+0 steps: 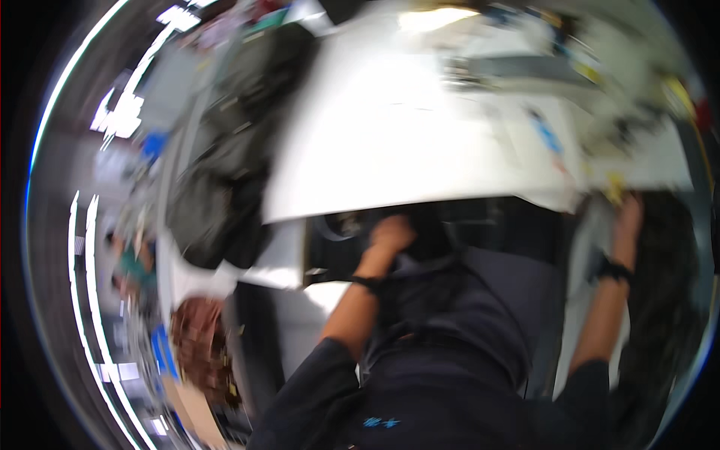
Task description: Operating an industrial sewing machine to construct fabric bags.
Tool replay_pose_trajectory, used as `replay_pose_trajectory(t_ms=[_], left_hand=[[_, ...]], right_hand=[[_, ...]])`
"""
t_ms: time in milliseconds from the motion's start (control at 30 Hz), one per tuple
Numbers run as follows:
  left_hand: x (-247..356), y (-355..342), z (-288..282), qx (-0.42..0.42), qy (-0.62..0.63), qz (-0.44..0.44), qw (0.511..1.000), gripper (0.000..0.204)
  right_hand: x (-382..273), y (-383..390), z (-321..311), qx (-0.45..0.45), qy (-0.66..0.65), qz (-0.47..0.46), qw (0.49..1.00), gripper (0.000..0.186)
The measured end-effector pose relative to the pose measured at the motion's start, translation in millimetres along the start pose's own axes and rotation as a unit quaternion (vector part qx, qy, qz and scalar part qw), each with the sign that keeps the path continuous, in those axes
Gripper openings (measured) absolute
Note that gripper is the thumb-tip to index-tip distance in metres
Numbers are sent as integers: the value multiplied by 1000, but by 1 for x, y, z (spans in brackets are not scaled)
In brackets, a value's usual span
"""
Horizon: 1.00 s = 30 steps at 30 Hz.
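"White tabletop (375, 150) in front of you. How are your hands placed?"

"My left hand (392, 234) is low, just short of the table's near edge and above my dark-clothed lap (450, 307). My right hand (628, 214) is stretched farther out to the side, the forearm nearly straight."

"Holding anything?"

"Blur hides it. My left fingers look curled, but I cannot tell whether they grip something. My right fingertips are at a small yellow thing (615, 186) by the table's near right corner; pinching it or merely beside it, I can't say."

"What crowds you?"

"A dark heap (664, 277) right of my right forearm, and a dark cloth pile (240, 112) along the table's left side. A blue-handled tool (547, 136) lies ahead, left of my right hand."
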State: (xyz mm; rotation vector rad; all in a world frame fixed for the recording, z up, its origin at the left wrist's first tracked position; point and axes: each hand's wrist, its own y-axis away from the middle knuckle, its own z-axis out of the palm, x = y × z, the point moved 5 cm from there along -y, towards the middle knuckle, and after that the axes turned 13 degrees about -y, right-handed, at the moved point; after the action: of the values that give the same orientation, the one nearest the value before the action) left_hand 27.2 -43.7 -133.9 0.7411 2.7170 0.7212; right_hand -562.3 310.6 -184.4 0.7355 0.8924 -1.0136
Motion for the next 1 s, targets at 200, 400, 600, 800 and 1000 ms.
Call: replay_pose_trajectory(t_ms=[200, 400, 600, 800, 1000], left_hand=[[-26, 95, -70, 220, 98, 41, 970, 24], [-82, 186, -156, 235, 259, 101, 932, 17], [-164, 144, -281, 505, 16, 47, 862, 30], [-213, -9, -391, 566, -180, -20, 804, 65], [-256, -108, -410, 438, -147, -163, 872, 61]], right_hand=[[6, 0, -16, 74, 30, 68, 995, 70], [-14, 14, 21, 76, 42, 74, 994, 69], [-26, 33, 33, 81, 59, 86, 991, 71], [-53, 85, 22, 66, 160, 131, 976, 60], [-152, 217, 132, -55, 272, 103, 955, 39]])
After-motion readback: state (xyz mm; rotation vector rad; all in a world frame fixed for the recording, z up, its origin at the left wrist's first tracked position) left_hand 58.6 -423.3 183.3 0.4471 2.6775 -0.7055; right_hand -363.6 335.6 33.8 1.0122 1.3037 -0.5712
